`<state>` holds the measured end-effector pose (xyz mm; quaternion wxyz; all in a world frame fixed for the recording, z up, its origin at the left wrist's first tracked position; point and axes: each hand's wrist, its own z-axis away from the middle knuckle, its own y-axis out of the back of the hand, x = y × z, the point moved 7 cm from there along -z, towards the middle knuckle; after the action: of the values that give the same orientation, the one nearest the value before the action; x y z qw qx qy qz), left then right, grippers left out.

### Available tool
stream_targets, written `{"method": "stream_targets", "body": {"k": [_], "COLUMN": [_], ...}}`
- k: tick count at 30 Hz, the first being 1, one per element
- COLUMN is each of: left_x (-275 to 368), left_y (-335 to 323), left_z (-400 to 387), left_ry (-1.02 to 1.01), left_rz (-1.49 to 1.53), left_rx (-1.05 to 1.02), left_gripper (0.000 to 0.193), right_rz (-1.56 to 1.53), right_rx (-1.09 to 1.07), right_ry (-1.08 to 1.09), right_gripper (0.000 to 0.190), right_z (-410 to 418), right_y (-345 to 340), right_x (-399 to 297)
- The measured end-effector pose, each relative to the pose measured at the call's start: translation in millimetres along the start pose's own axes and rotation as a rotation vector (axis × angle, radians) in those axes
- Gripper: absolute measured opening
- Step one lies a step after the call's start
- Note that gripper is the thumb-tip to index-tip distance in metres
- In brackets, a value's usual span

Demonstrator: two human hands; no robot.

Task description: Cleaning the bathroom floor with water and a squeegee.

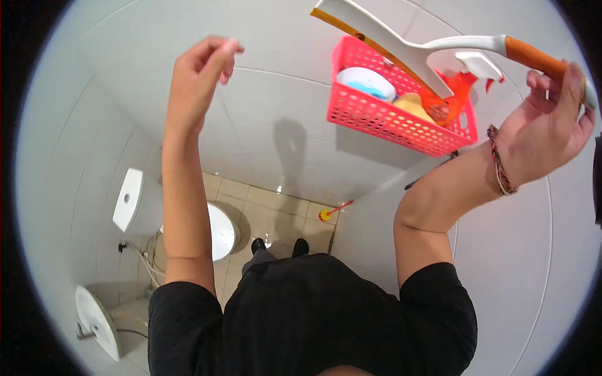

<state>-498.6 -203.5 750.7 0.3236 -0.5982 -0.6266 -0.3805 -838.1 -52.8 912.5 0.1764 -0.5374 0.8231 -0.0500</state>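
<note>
My right hand grips the orange-and-white handle of a squeegee near its end, at the upper right. The squeegee's white head with its amber blade slants across, above and in front of a pink perforated plastic basket. In the basket are a white tub with blue in it, a yellow thing and an orange spray bottle with a white trigger head. Raised at the upper left, my left hand has its fingers curled in, and nothing shows in it. Tiled wall is nearest to it.
A toilet with its cistern stands on the left, partly behind my left forearm. Lower left is a washbasin with a tap. A red-and-yellow brush lies in the floor corner. The tiled floor shows shiny spots.
</note>
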Motion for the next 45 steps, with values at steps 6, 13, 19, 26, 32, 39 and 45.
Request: {"method": "stream_targets", "body": {"k": [6,13,19,26,32,39,45], "left_x": [9,68,-2,-103,-53,-59,-57], "left_y": [65,134,229,183,-6,-204,-208], "left_z": [105,265,489,882,1035,986,907], "left_ry": [0.081,0.088,0.427,1.073,1.832,1.783,1.742], "left_rz": [-0.032,-0.093,-0.264,-0.331,-0.355,0.351,0.528], "left_rx": [0.204,0.412,0.590,1.349,1.510,1.938,2.016], "left_gripper": [0.016,0.022,0.027,0.023,0.035,0.026,0.021], "right_rz": [-0.351,-0.641,-0.777,-0.707,-0.555,-0.537,-0.575], "right_rx": [-0.021,-0.210,-0.544,-1.186,-1.489,-1.797,-2.395], "right_ry": [-0.047,-0.288,-0.655,-1.074,-2.003,-2.745,-2.511], "right_gripper": [0.022,0.025,0.013,0.014,0.012,0.022,0.024], "right_z": [17,76,255,592,801,903,896], "right_y": [-48,-159,-295,-346,-303,-234,-213], "right_x": [-20,-100,-190,-223,-236,-256,-265]}}
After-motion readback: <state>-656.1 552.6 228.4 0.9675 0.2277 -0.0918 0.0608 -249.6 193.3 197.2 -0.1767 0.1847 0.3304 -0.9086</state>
